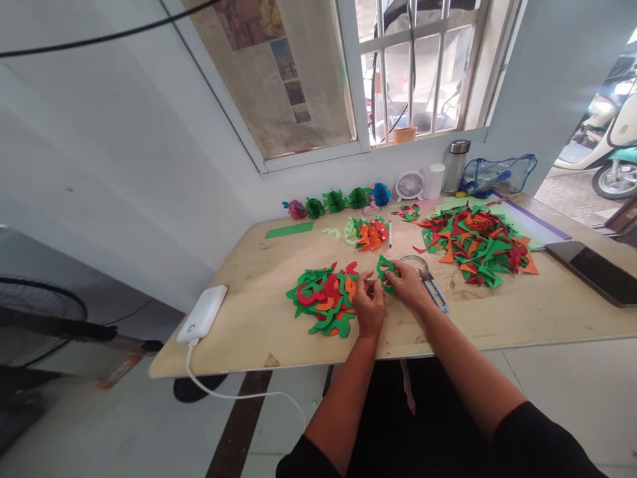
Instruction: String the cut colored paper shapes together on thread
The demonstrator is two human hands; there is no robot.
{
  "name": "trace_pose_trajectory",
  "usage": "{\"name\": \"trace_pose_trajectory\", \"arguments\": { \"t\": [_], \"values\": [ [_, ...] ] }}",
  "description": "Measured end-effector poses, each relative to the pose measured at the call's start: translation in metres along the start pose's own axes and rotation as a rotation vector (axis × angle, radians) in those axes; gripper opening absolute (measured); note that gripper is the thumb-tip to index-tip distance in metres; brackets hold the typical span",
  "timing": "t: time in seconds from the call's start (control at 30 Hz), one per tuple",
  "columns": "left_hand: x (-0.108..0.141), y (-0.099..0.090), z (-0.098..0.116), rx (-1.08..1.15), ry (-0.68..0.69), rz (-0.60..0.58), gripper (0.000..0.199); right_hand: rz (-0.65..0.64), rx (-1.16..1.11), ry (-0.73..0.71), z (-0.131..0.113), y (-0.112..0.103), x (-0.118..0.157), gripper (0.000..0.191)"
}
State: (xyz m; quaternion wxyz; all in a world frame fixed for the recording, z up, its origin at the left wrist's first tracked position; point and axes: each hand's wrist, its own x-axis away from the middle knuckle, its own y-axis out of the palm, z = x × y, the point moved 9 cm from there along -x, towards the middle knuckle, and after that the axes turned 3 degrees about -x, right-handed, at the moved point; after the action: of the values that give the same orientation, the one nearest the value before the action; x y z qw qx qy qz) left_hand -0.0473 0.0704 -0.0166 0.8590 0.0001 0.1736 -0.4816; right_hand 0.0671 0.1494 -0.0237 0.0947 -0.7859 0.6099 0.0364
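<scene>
Between my two hands is a green felt-like cut-out (383, 265) with openings in it. My right hand (409, 285) pinches its right side. Curled fingers of my left hand (369, 307) close on its lower left edge, though the fingertips are partly hidden. Just left of my left hand lies a pile of green, red and orange curved cut-outs (323, 299). Beside my right wrist rest small blue-handled thread snips (435, 292), their blades pointing away from me.
A large heap of scraps (478, 242) lies right, near a dark phone (594, 271). Behind my hands are a smaller pile (371, 234) and a pen (389, 234). A white power bank (203, 315) with cable sits left. A fan (410, 186) and bottle (455, 167) stand along the wall.
</scene>
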Motion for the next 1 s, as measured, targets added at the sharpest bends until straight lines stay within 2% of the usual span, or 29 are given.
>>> {"name": "trace_pose_trajectory", "arguments": {
  "t": [0.2, 0.43, 0.63, 0.8, 1.0],
  "values": [
    [0.001, -0.001, 0.004, 0.012, 0.037, 0.015, 0.028, -0.042, 0.077, -0.016, 0.002, 0.005, -0.002, 0.018],
    [0.001, -0.006, 0.006, 0.023, 0.029, 0.049, 0.031, -0.023, 0.156, -0.043, -0.001, 0.006, -0.001, 0.026],
    [0.001, -0.010, 0.009, -0.029, 0.020, 0.062, 0.025, 0.040, 0.384, -0.061, -0.010, 0.000, 0.004, 0.030],
    [-0.001, -0.013, 0.006, -0.027, -0.006, 0.095, 0.029, 0.029, 0.503, -0.085, -0.018, 0.002, 0.008, 0.032],
    [-0.007, -0.013, 0.011, -0.092, 0.021, 0.116, 0.028, 0.001, 0.675, -0.066, -0.026, 0.008, 0.013, 0.032]
  ]
}}
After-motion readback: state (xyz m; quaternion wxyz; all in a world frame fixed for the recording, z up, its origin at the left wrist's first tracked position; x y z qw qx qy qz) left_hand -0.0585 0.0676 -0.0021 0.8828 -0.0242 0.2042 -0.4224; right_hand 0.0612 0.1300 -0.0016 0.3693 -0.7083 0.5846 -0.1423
